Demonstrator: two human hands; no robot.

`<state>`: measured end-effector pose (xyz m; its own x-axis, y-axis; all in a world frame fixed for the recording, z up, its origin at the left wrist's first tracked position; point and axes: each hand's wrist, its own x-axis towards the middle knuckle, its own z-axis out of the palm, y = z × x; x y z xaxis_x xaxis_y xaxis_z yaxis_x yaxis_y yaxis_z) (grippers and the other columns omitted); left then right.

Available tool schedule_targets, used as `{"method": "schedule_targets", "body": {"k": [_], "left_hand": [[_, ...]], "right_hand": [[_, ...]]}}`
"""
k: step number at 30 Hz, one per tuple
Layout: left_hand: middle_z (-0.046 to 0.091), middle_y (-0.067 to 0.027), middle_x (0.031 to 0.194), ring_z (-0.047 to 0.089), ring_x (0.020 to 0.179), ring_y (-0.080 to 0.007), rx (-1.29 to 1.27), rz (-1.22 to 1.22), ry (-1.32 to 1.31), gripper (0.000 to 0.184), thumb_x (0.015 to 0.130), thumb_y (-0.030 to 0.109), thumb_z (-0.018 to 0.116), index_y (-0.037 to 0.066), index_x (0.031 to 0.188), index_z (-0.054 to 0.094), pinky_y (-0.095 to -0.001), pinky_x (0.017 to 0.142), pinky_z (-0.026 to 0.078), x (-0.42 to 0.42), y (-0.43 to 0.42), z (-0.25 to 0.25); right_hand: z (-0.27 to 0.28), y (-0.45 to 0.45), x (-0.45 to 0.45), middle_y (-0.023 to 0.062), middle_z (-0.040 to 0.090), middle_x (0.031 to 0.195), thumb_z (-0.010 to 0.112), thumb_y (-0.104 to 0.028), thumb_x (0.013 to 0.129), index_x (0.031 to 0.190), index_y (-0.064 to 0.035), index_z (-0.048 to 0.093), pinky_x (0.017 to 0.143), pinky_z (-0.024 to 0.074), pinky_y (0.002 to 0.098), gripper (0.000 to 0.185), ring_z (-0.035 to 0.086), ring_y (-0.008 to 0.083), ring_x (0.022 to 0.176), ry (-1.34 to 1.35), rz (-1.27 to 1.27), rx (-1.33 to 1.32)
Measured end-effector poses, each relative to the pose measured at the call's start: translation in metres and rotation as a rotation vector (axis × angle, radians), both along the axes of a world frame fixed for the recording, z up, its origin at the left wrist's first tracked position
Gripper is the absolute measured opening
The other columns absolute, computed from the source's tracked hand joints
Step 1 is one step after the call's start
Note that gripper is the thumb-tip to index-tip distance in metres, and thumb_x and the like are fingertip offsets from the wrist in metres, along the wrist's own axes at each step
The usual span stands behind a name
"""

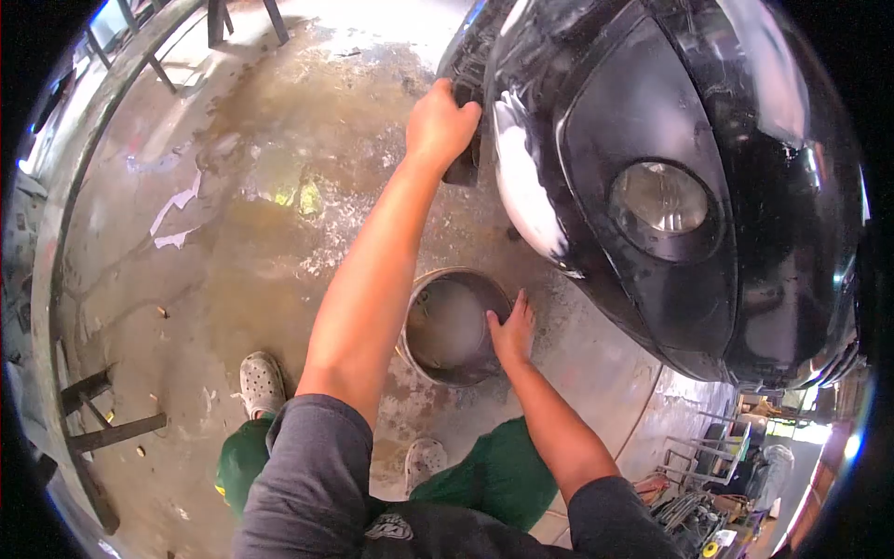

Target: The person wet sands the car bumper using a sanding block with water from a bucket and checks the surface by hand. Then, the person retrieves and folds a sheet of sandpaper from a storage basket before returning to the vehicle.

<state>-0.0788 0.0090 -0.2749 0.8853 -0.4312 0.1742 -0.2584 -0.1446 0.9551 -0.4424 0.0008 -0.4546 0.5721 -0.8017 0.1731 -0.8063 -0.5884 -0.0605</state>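
Observation:
My left hand (pixel 442 128) is closed beside the front edge of a glossy black car bumper (pixel 792 233). Its fingertips are partly hidden against a dark part by the wheel area, so what they hold cannot be made out. Lower down, my right hand (pixel 514 331) is at the right rim of a round bucket (pixel 413 352), the thumb on the inner side and the fingers along the outside. Cloudy greyish liquid (pixel 447 319) shows inside the bucket. A round fog lamp (pixel 659 197) sits in the bumper, and a whitish patch (pixel 526 186) marks its left edge.
Wet, stained concrete floor (pixel 242 298) surrounds the bucket, with torn pale scraps (pixel 177 207) on it. A long bench-like frame (pixel 47 279) with legs curves along the left. At lower right are metal racks (pixel 708 452) and a pile of cables (pixel 689 517). My clogs (pixel 262 384) stand near the bucket.

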Motion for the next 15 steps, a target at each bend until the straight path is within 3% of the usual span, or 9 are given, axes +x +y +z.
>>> {"method": "schedule_targets", "body": {"k": [3, 6, 8, 10, 13, 15], "left_hand": [[0.069, -0.0273, 0.1, 0.068, 0.097, -0.0423, -0.137, 0.141, 0.174, 0.041, 0.082, 0.025, 0.065, -0.005, 0.11, 0.061, -0.0469, 0.086, 0.052, -0.005, 0.037, -0.025], [0.07, -0.0198, 0.094, 0.068, 0.085, -0.0293, -0.32, 0.278, 0.324, 0.034, 0.085, 0.021, 0.069, -0.003, 0.106, 0.059, -0.0417, 0.079, 0.052, -0.037, 0.078, -0.064], [0.066, -0.0123, 0.089, 0.061, 0.08, -0.0208, -0.44, 0.271, 0.482, 0.027, 0.087, 0.018, 0.069, -0.002, 0.101, 0.057, -0.0375, 0.076, 0.051, -0.064, 0.095, -0.085], [0.064, -0.0096, 0.089, 0.059, 0.079, -0.0191, -0.527, 0.297, 0.586, 0.024, 0.089, 0.016, 0.068, -0.002, 0.101, 0.057, -0.036, 0.075, 0.05, -0.082, 0.106, -0.094], [0.063, -0.0074, 0.09, 0.057, 0.079, -0.017, -0.566, 0.252, 0.612, 0.022, 0.091, 0.014, 0.066, -0.002, 0.102, 0.056, -0.0334, 0.075, 0.049, -0.079, 0.09, -0.107], [0.063, -0.0065, 0.092, 0.057, 0.081, -0.0135, -0.59, 0.221, 0.612, 0.021, 0.092, 0.013, 0.066, -0.001, 0.103, 0.055, -0.0297, 0.076, 0.048, -0.068, 0.075, -0.11]], "right_hand": [[0.06, 0.033, 0.031, 0.0259, 0.059, 0.129, 0.064, -0.032, 0.091, 0.142, -0.0032, 0.045, 0.095, 0.0491, 0.0501, 0.062, 0.061, 0.043, 0.112, -0.095, 0.312, -0.121], [0.057, 0.066, 0.056, 0.0246, 0.063, 0.122, 0.06, -0.031, 0.093, 0.134, -0.0017, 0.054, 0.094, 0.0491, 0.0496, 0.05, 0.062, 0.0417, 0.111, 0.183, 0.14, 0.703], [0.004, 0.062, 0.064, 0.0224, 0.066, 0.117, 0.055, -0.029, 0.093, 0.123, -0.0011, 0.061, 0.092, 0.0501, 0.0496, 0.042, 0.064, 0.0418, 0.107, 0.375, 0.126, 0.924], [-0.038, 0.057, 0.074, 0.023, 0.067, 0.113, 0.054, -0.03, 0.094, 0.115, 0.0002, 0.063, 0.09, 0.0508, 0.0489, 0.038, 0.066, 0.042, 0.103, 0.433, -0.061, 1.071], [-0.103, 0.054, 0.047, 0.0196, 0.07, 0.104, 0.053, -0.031, 0.095, 0.107, -0.0017, 0.066, 0.081, 0.0537, 0.0464, 0.034, 0.069, 0.0366, 0.091, 0.4, 0.051, 1.078], [-0.092, 0.061, 0.05, 0.0159, 0.068, 0.091, 0.055, -0.027, 0.093, 0.1, -0.0032, 0.067, 0.068, 0.0521, 0.0442, 0.028, 0.065, 0.0306, 0.078, 0.053, -0.406, 1.284]]}}
